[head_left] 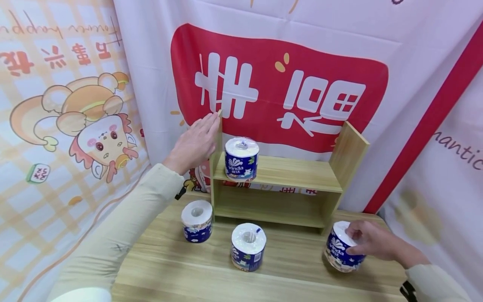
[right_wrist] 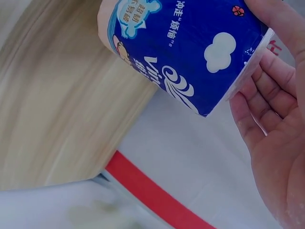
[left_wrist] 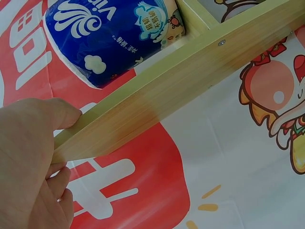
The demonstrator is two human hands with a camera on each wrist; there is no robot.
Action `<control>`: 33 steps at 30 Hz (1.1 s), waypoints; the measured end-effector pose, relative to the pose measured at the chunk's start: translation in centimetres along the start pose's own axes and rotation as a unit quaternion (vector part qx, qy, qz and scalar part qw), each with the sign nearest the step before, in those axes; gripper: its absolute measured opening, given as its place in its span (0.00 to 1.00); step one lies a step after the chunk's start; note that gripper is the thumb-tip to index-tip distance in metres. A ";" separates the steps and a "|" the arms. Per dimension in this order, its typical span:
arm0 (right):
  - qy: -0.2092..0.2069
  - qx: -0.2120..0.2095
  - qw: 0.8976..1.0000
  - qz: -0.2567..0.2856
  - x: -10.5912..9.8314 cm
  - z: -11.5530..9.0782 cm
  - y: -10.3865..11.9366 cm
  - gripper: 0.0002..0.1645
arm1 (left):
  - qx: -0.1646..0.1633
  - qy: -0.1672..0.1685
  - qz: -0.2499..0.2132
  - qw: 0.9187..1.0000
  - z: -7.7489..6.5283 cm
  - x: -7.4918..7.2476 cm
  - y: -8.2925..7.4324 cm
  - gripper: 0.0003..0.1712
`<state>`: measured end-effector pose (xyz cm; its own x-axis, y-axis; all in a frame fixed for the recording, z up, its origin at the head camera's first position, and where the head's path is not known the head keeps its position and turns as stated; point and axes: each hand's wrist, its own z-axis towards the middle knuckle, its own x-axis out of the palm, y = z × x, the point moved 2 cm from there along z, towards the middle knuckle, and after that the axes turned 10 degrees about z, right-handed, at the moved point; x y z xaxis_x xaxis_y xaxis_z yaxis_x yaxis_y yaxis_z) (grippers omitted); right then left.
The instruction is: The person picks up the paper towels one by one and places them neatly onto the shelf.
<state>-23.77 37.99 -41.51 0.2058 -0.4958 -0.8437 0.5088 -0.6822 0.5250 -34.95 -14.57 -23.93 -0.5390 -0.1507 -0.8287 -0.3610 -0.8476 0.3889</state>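
My left hand (head_left: 198,140) pinches the upper end of the left side panel of a small wooden shelf (head_left: 294,174); in the left wrist view the thumb (left_wrist: 64,113) lies on one side of the panel and the fingers on the other. On the shelf's upper board, beside that panel, stands a blue and white Vinda toilet roll (head_left: 241,161). Over at the right, my right hand (head_left: 371,241) grips another toilet roll (head_left: 337,247) by its top edge. This roll is tilted; whether it touches the table cannot be told. Its blue wrapper (right_wrist: 190,52) fills the upper right wrist view.
Two more toilet rolls stand on the wooden table (head_left: 188,277): one roll (head_left: 197,222) by the shelf's left foot, the other roll (head_left: 248,249) in front of the shelf. Printed cloth (head_left: 151,63) hangs behind and at both sides. The shelf's right panel (head_left: 347,153) rises near the right hand.
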 end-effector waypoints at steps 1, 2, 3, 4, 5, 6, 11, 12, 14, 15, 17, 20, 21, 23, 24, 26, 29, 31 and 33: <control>-0.001 -0.011 1.000 0.001 0.0 0.1 0.3 0.21 | 0.000 0.000 0.000 1.000 0.0 0.0 0.0 0.48; -0.003 -0.023 1.000 -0.001 -0.1 0.1 0.5 0.21 | 0.000 0.000 -0.001 1.000 0.0 0.0 0.0 0.48; -0.005 -0.034 0.999 -0.005 -0.2 0.2 0.8 0.21 | 0.001 0.000 -0.001 1.000 0.0 0.0 0.0 0.48; -0.009 -0.048 0.999 -0.009 -0.2 0.3 1.1 0.22 | 0.001 0.000 0.000 1.000 0.0 0.0 0.0 0.48; -0.012 -0.059 0.998 -0.014 -0.3 0.4 1.4 0.22 | 0.001 0.000 0.000 1.000 0.0 0.0 0.0 0.48; -0.014 -0.066 0.998 -0.019 -0.4 0.5 1.7 0.22 | 0.000 0.000 0.000 1.000 0.0 0.0 0.0 0.48; -0.006 -0.073 0.997 -0.035 -0.9 1.0 3.3 0.22 | 0.002 0.002 0.006 1.000 0.0 0.0 0.1 0.48; -0.002 -0.071 0.997 -0.039 -1.1 1.1 3.6 0.22 | 0.003 0.004 0.008 1.000 0.0 0.0 0.1 0.48; 0.002 -0.069 0.997 -0.044 -1.4 1.3 4.2 0.21 | 0.004 0.007 0.010 1.000 0.1 0.0 0.0 0.48; 0.004 -0.071 0.996 -0.045 -1.5 1.3 4.5 0.21 | 0.004 0.008 0.011 1.000 0.1 0.0 0.0 0.48; 0.009 -0.078 0.996 -0.044 -1.9 1.5 5.1 0.21 | 0.005 0.008 0.011 1.000 0.1 0.1 0.0 0.48; 0.012 -0.091 0.995 -0.034 -2.5 1.7 5.9 0.20 | 0.005 0.003 0.011 1.000 0.1 0.1 0.0 0.48; 0.015 -0.095 0.995 -0.032 -2.7 1.8 6.2 0.20 | 0.005 0.002 0.010 1.000 0.1 0.1 0.0 0.48; 0.016 -0.097 0.995 -0.034 -3.1 2.0 6.6 0.21 | 0.004 0.000 0.009 1.000 0.2 0.0 0.0 0.48; 0.018 -0.092 0.995 -0.036 -3.2 2.0 6.8 0.21 | 0.004 0.001 0.009 1.000 0.2 0.0 0.0 0.48; 0.026 -0.077 0.996 -0.037 -3.6 2.2 7.3 0.21 | 0.003 0.005 0.006 1.000 0.1 0.0 -0.1 0.49; 0.036 -0.055 0.997 -0.040 -4.2 2.4 8.1 0.22 | 0.001 0.010 0.003 1.000 0.1 0.0 -0.1 0.49; 0.043 -0.040 0.997 -0.042 -4.7 2.5 8.8 0.23 | 0.001 0.010 0.000 1.000 0.1 0.0 0.0 0.48; 0.047 -0.031 0.997 -0.045 -5.3 2.7 9.5 0.24 | 0.003 0.007 0.004 1.000 0.0 0.0 0.0 0.47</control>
<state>-22.33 32.65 -31.80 0.2332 -0.3785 -0.8957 0.5790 -0.6860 0.4406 -34.97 -14.55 -23.87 -0.5309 -0.1641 -0.8314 -0.3615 -0.8435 0.3974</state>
